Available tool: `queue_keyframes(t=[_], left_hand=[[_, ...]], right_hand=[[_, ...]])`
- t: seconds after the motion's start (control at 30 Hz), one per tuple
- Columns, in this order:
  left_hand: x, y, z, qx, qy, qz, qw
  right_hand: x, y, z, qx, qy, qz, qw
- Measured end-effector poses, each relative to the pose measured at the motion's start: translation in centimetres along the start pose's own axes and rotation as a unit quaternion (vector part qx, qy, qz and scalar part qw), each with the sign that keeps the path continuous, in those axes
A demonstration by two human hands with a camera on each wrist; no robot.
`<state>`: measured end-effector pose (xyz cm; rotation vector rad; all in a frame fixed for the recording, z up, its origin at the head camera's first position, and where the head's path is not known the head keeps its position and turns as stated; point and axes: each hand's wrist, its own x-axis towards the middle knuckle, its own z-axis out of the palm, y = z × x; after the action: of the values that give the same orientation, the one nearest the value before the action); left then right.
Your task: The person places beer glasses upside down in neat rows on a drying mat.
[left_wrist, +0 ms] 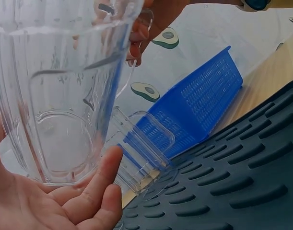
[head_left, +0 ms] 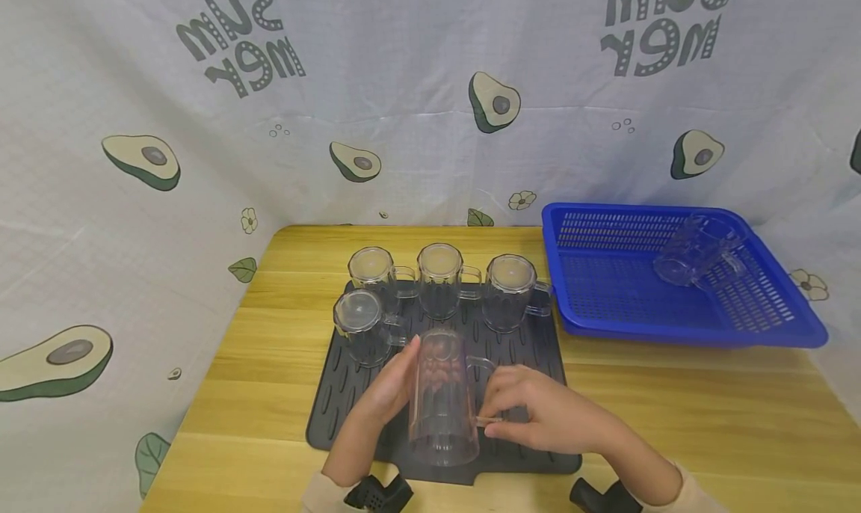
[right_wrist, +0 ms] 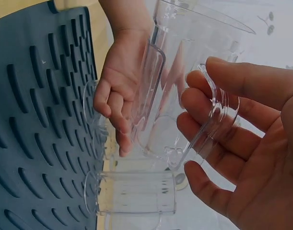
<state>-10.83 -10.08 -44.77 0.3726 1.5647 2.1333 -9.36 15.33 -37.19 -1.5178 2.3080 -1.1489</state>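
Note:
Over the mat I hold a clear mug with a handle, tilted, its base pointing away and its wide rim towards me. My left hand cradles it near the base; in the left wrist view the fingers curve round the bottom. My right hand grips the mug's handle, fingers hooked through it. Several similar mugs stand upside down on the dark ribbed drying mat: a back row with a left mug, a middle mug and a right mug, plus a front-left mug.
A blue plastic basket sits at the back right of the wooden table, with one clear mug lying tilted inside. A white curtain printed with avocados hangs behind the table and along its left side.

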Motion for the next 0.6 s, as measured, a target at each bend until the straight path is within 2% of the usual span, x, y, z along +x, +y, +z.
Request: queue_keyframes(t=[0.33, 0.5, 0.6], left_hand=[[0.10, -0.11, 0.13, -0.032, 0.001, -0.008, 0.9994], [0.07, -0.19, 0.05, -0.049, 0.008, 0.010, 0.9987], [-0.09, -0.18, -0.05, -0.043, 0.020, 0.019, 0.9987]], right_hand=[[0.04, 0.20, 0.27, -0.009, 0.001, -0.029, 1.000], [0.03, 0.19, 0.05, 0.028, 0.018, -0.039, 0.999], [-0.07, 0.11, -0.20, 0.059, 0.039, -0.028, 0.997]])
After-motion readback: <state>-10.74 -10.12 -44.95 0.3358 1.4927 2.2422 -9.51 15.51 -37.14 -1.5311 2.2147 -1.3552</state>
